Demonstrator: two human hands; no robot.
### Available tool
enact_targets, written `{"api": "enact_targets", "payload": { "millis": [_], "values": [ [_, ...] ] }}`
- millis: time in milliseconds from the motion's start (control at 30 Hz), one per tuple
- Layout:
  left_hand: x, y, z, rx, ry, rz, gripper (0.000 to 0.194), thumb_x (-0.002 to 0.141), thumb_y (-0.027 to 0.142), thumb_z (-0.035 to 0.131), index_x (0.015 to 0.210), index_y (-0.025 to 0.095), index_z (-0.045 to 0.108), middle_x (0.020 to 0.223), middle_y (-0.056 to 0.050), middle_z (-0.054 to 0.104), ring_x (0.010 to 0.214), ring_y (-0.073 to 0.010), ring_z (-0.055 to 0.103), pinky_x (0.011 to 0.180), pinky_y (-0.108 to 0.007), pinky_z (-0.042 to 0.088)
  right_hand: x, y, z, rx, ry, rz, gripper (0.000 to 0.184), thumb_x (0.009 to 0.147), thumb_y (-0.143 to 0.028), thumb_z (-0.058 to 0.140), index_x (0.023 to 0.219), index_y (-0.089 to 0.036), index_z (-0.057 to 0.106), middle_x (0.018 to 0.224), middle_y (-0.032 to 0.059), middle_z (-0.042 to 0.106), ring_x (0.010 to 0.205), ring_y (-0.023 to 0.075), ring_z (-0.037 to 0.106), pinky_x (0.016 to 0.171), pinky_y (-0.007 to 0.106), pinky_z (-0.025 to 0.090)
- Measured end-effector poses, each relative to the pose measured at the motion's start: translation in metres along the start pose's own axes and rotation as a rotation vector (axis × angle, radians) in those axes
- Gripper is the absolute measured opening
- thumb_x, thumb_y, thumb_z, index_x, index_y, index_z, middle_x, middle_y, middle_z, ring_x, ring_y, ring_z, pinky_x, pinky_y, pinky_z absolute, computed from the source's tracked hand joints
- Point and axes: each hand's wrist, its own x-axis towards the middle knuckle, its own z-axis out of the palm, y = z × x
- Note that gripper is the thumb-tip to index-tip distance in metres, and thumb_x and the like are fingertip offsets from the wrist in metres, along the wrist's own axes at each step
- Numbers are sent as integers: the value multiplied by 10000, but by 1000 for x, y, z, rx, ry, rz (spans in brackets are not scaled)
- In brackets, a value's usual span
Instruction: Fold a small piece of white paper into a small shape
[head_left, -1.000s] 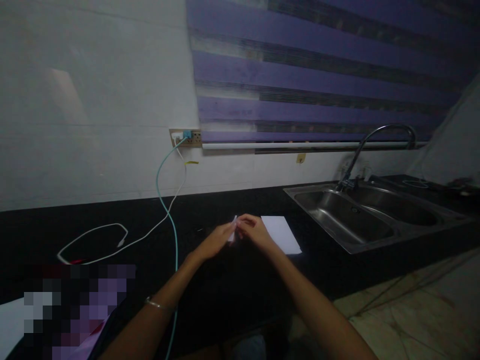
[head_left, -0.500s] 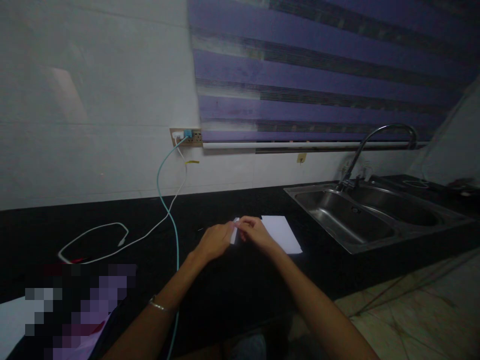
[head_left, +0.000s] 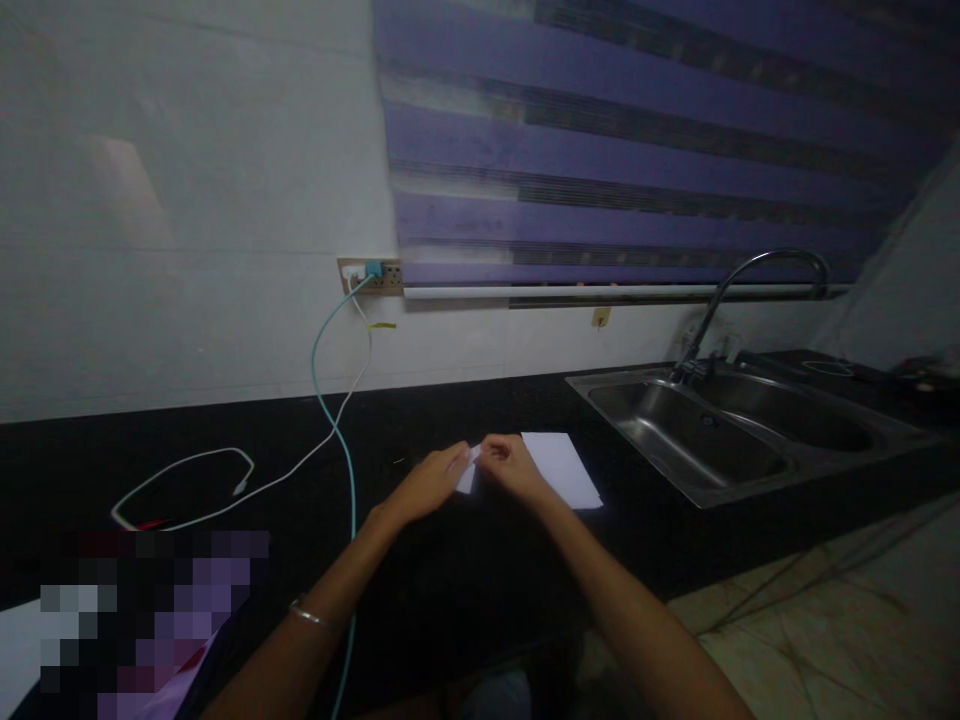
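Note:
Between my hands is a small folded piece of white paper (head_left: 466, 480), low over the black countertop (head_left: 465, 590). My left hand (head_left: 433, 480) is closed on its left side, thumb and fingers pressed together. At the paper's upper right, my right hand (head_left: 511, 466) pinches a corner with thumb and curled fingers. Part of the paper is hidden behind the fingers. Just right of my right hand, flat white sheets (head_left: 562, 470) lie on the counter, their edges slightly out of line. A bracelet (head_left: 306, 612) circles my left wrist.
A double steel sink (head_left: 675, 440) with a curved faucet (head_left: 739, 270) is at the right. Teal (head_left: 351, 500) and white cables (head_left: 300, 465) run from the wall socket (head_left: 371, 275) over the counter's left. A blurred-out purple item (head_left: 217, 590) and white paper (head_left: 16, 640) lie lower left.
The paper between my hands has turned from a narrow upright strip to a tilted shape with a corner pulled toward my right hand. My fingers have shifted slightly; the loose sheets stay put.

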Motion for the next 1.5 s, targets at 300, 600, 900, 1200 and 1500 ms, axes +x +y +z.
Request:
{"api": "enact_targets", "payload": {
  "millis": [300, 600, 900, 1200, 1500],
  "values": [
    [3, 3, -6, -50, 118, 71, 400, 922, 480, 372, 815, 166, 595, 738, 0, 567, 688, -145, 481, 661, -245, 391, -3, -15, 2, 99, -81, 13, 444, 872, -507, 519, 620, -148, 587, 544, -11, 525, 491, 92, 474, 512, 221, 363],
    [-1, 14, -5, 27, 192, 67, 387, 918, 473, 385, 772, 178, 588, 696, 14, 562, 657, -141, 486, 621, -236, 364, 2, -7, 9, 81, 159, 40, 306, 757, -461, 672, 807, -165, 615, 605, -25, 537, 499, 104, 469, 469, 221, 355],
    [-1, 11, -4, 94, 151, 53, 332, 935, 448, 366, 876, 220, 600, 754, -10, 617, 679, -167, 554, 659, -248, 382, -1, -13, 9, -204, 280, -174, 173, 806, -339, 649, 801, -187, 730, 743, 41, 587, 700, 162, 542, 626, 274, 409],
    [-3, 14, -6, 96, 105, 27, 356, 922, 483, 384, 858, 220, 616, 776, -16, 637, 714, -178, 571, 661, -252, 392, 0, -10, 9, -68, 190, -116, 203, 801, -354, 640, 765, -162, 695, 747, 28, 596, 687, 148, 551, 606, 251, 412],
    [4, 7, -11, -261, 113, 2, 354, 806, 491, 592, 840, 148, 672, 780, -28, 669, 723, -177, 588, 655, -255, 430, 6, -2, 5, 245, 405, 40, 272, 783, -425, 630, 807, -156, 603, 547, -26, 523, 430, 90, 433, 403, 209, 327]
  ]
}}
